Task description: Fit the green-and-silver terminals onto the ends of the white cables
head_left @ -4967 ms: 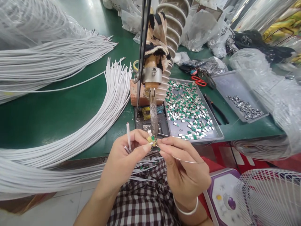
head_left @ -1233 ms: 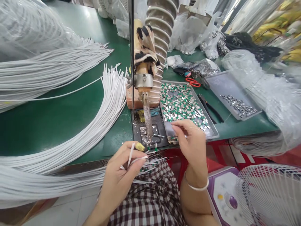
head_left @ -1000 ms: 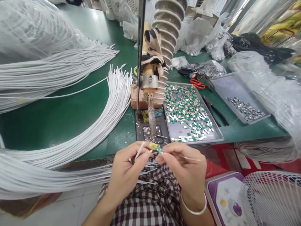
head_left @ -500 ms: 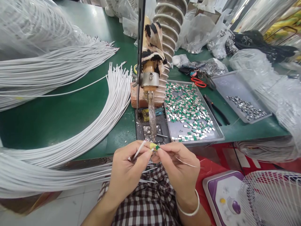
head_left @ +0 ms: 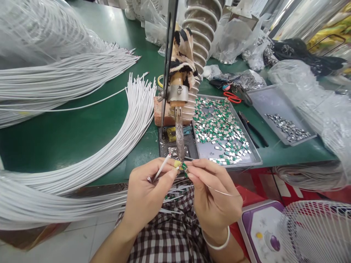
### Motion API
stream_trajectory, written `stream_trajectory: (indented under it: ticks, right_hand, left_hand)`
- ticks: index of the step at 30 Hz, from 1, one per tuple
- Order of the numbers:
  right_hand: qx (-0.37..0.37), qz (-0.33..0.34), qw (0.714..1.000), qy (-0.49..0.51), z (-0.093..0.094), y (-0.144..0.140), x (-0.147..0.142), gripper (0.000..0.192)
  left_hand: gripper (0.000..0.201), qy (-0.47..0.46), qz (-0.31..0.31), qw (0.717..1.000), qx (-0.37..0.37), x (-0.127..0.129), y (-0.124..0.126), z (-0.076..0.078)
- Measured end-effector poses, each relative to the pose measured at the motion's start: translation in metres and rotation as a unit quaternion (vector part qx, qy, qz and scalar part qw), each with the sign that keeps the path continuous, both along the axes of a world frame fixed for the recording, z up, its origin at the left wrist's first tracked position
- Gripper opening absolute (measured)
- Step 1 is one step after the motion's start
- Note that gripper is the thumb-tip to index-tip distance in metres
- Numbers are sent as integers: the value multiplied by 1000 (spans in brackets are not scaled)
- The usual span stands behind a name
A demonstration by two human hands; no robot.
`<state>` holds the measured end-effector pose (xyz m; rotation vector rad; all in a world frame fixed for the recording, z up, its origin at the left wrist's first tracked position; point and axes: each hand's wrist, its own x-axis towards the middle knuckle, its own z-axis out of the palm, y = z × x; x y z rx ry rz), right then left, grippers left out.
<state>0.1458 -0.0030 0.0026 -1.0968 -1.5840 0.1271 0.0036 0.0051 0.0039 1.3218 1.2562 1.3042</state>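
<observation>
My left hand (head_left: 146,193) pinches a thin white cable (head_left: 161,168) whose free end points up and right. My right hand (head_left: 212,195) pinches a small green circuit chip (head_left: 183,166) against the cable's tip, and a fine solder wire (head_left: 219,191) curves out from its fingers. Both hands meet just below the tip of the upright soldering iron (head_left: 179,135), at the near edge of the green table. A grey tray (head_left: 255,157) with several green and silver chips (head_left: 219,124) lies right of the iron.
Long bundles of white cables (head_left: 115,142) sweep across the left side and over my lap. A second tray (head_left: 271,98) with silver parts, red scissors (head_left: 232,97) and black pliers (head_left: 253,128) sit right. A white fan (head_left: 315,230) stands lower right. Plastic bags crowd the back.
My right hand left the chip tray and came back to my left hand with a green chip. Both hands then rose slightly toward the iron's tip.
</observation>
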Motion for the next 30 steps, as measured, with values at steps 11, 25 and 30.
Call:
stream_trajectory:
  ticks: [11,25,30]
  right_hand:
    - [-15,18,1000,3,6,-1,0,27]
    - [-20,11,999,35,0,1,-1,21]
    - [-14,17,999,36,4,2,-2,20]
  left_hand:
    - [21,-6,-8,1000,-2,-1,0,2]
    - [22,11,3,1000,-16,0,3,0]
    - [22,-4,1,1000,-3,-1,4,2]
